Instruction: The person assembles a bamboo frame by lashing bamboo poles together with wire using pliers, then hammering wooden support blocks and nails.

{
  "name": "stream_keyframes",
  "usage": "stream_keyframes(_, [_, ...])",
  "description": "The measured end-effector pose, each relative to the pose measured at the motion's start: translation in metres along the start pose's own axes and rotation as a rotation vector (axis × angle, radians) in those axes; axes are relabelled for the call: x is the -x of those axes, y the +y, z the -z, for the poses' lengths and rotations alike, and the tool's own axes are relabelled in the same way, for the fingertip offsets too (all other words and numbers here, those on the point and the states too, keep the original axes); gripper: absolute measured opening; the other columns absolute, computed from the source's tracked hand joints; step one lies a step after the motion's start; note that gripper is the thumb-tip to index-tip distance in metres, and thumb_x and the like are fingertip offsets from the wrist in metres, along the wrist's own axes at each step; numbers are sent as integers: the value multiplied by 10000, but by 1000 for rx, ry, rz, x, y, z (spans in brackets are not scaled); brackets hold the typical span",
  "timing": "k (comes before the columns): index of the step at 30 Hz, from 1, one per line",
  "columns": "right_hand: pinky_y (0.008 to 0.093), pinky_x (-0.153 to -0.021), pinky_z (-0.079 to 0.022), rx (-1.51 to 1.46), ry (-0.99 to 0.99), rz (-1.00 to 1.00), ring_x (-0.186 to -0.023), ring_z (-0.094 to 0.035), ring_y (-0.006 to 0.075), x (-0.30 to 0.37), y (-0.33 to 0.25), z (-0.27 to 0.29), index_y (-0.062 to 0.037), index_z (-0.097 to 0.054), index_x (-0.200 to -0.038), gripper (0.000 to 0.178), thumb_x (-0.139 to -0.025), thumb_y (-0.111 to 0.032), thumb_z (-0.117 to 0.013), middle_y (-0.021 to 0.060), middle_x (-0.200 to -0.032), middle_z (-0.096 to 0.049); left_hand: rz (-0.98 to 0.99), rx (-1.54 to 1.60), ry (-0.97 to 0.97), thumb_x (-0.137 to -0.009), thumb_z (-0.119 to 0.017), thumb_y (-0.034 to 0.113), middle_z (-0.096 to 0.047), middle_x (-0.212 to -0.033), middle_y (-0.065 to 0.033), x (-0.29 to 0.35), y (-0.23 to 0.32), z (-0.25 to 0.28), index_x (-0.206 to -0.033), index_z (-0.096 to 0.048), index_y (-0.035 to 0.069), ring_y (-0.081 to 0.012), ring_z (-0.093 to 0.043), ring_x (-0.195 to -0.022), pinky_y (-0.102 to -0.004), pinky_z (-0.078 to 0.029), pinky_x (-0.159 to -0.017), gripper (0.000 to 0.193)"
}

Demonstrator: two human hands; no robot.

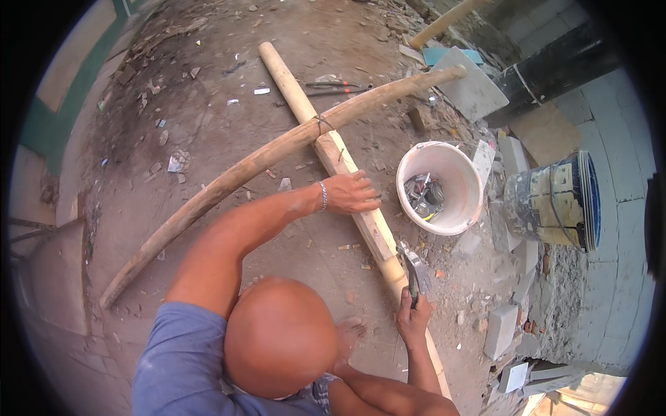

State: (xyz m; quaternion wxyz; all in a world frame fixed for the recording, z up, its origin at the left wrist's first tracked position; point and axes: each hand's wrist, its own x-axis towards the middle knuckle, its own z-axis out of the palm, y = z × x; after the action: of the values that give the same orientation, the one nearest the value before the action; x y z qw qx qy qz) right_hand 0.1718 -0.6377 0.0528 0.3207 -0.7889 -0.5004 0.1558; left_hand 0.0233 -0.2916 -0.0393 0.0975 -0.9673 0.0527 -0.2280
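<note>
My left hand (350,194) lies over a squared, pale piece of timber (334,154), its fingers bent across the top. This timber runs along a long round pole (284,75) that slants over the ground. In my right hand (414,315) is a claw hammer (414,270), its metal head beside the timber's near end. A thin dark nail or wire (341,155) sticks up from the timber beyond my left hand. Across the far part of the pole lies a curved wooden pole (239,172), with a dark tie (320,123) around it at the crossing.
Right of the timber stands a white bucket (472,201) with metal bits inside. A stained bucket (544,197) lies against the block wall (617,201). Broken blocks (499,331), a pale slab (473,87) and a black pipe (555,76) line the right. My bare knee (281,340) is close below.
</note>
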Motion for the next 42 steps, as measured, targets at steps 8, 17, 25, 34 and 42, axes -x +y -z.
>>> stream_keyframes(8, [307,-554,-430,-410,188,-48,-613,-556,148,2,-28,-20,-9,-548,-1054,267,-1078,-275,-540,66,-745,-594,12,70,-82,-868,-632,221,-635,-964,-48,-6,-2,5,-1133,-638,117,-229,-658,-965,-423,-535,-876,284])
stream_keyframes(17, [229,-523,-378,-231,298,-117,-553,-454,48,-31,-86,75,-10,-556,-1189,256,-1075,-239,-571,-22,-716,-530,-5,189,-406,-790,-770,252,-659,-1082,-118,-26,-11,31,-1190,-603,73,-303,-669,-1088,-442,-509,-945,470])
stream_keyframes(25, [210,-491,-355,-494,412,-312,-545,-444,20,-89,-197,130,-14,-594,-1176,288,-1071,-283,-590,-45,-686,-506,6,333,-660,-709,-862,445,-722,-1000,-170,-54,-42,39,-1135,-618,61,-363,-720,-958,-465,-569,-848,623])
stream_keyframes(34, [299,-491,-439,-394,370,-569,-567,-528,114,-44,-258,187,24,-617,-982,350,-1032,-322,-619,44,-734,-586,46,393,-541,-641,-879,352,-717,-1015,-180,-51,-25,32,-1209,-631,66,-373,-719,-939,-464,-574,-832,683])
stream_keyframes(42, [324,-611,-517,-434,638,-852,-595,-581,144,129,-335,205,-30,-539,-1030,318,-1092,-342,-536,13,-690,-492,53,421,-512,-636,-879,329,-705,-1034,-202,-45,-33,34,-1203,-632,31,-369,-710,-980,-461,-564,-868,687])
